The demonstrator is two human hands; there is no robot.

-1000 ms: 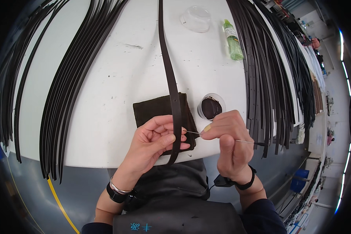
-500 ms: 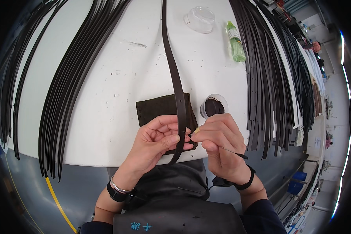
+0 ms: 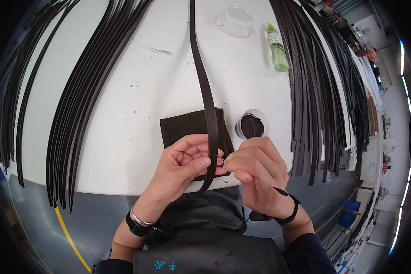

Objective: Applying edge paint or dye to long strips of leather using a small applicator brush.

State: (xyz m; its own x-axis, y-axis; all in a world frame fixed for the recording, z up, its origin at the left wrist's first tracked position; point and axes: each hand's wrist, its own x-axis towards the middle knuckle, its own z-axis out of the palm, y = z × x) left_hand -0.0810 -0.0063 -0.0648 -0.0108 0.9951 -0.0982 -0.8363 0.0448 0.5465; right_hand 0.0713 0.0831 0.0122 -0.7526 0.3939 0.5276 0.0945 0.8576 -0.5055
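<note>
A long dark leather strap [image 3: 204, 84] runs from the far edge toward me, with small holes near its close end. My left hand [image 3: 180, 168] pinches that end between thumb and fingers. Beside it, my right hand [image 3: 262, 171] is closed on a thin metal rod [image 3: 279, 190] with a black end. The rod's fine tip meets the strap's right edge or lies very near it; exact contact is too small to tell. Underneath lies a folded dark cloth [image 3: 180, 128]. A clear cup of dark dye-like liquid [image 3: 251, 126] stands just beyond my right hand.
Bundles of dark straps [image 3: 84, 91] hang over the table's left edge, and more straps [image 3: 313, 100] lie along the right. Toward the back right are a green bottle [image 3: 277, 50] and a clear plastic lid or tub [image 3: 235, 22]. The white table [image 3: 137, 91] ends before my apron.
The rod's black end has dipped slightly lower, and my right hand has shifted a little. My left hand keeps its hold on the strap.
</note>
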